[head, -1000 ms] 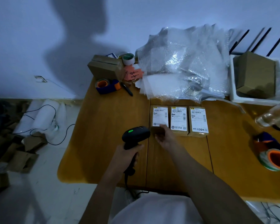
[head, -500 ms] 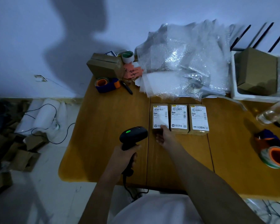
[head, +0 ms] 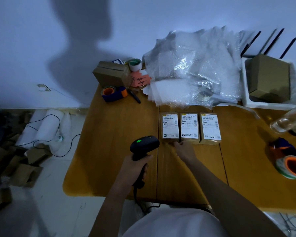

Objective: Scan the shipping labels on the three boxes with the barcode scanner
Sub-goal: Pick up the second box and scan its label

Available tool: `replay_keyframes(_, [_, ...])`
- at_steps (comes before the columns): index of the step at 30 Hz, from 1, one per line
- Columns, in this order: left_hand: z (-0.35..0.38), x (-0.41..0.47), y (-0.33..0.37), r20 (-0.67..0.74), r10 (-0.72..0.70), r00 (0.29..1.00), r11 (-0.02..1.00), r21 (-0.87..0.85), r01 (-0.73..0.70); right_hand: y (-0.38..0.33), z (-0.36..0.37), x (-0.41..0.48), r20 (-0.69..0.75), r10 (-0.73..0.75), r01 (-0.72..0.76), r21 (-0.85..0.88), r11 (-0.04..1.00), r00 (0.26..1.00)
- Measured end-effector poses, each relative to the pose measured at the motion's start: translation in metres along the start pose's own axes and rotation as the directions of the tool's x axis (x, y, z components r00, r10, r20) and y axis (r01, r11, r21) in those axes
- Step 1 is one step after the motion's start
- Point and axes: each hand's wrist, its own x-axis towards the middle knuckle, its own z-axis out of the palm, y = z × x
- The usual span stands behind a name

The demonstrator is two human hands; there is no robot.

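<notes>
Toward the middle of the worktop (head: 109, 137), three small boxes sit in a row, side by side and touching, each with a white shipping label facing up: the left box (head: 169, 127), the middle box (head: 189, 128) and the right box (head: 210, 128). Behind them, along the worktop's far edge, lies a heap of bubble wrap (head: 195, 71).

The left hand (head: 132, 170) has its grip wrapped fully round the handle of the barcode scanner (head: 143, 145), whose head hangs just left of the left box with a green light lit on top. The right hand (head: 184, 149) rests at the near edge of the left and middle boxes, fingertips touching or nearly touching the cardboard — its grip is loose and holds nothing.

The boxes look light and stiff, plain cardboard taped shut, so they should slide easily on the smooth wood; a finger pressed on a near edge or corner would likely steady one without covering its label. The barcodes sit near the far end of each label, so any hold belongs low on the box. The scanner seems rigid and light — its handle is the natural place to take it, leaving the trigger finger free.
</notes>
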Motion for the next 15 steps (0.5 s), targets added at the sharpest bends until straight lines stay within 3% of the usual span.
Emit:
replay_keyframes(6, [0.006, 0.0, 0.001, 0.011, -0.009, 1.0, 1.0, 0.012, 0.009, -0.006, -0.025, -0.003, -0.193, -0.125, 0.084, -0.207, 0.975, 0.973])
replay_keyframes(11, [0.01, -0.001, 0.001, 0.044, 0.006, 0.999, 1.0, 0.02, -0.007, -0.019, -0.044, 0.0, -0.27, -0.109, 0.039, -0.254, 0.967, 0.957])
replay_keyframes(15, [0.01, -0.001, -0.001, 0.048, 0.018, 0.999, 1.0, 0.018, -0.019, -0.021, -0.051, 0.009, -0.246, -0.089, 0.003, -0.329, 0.944, 0.965])
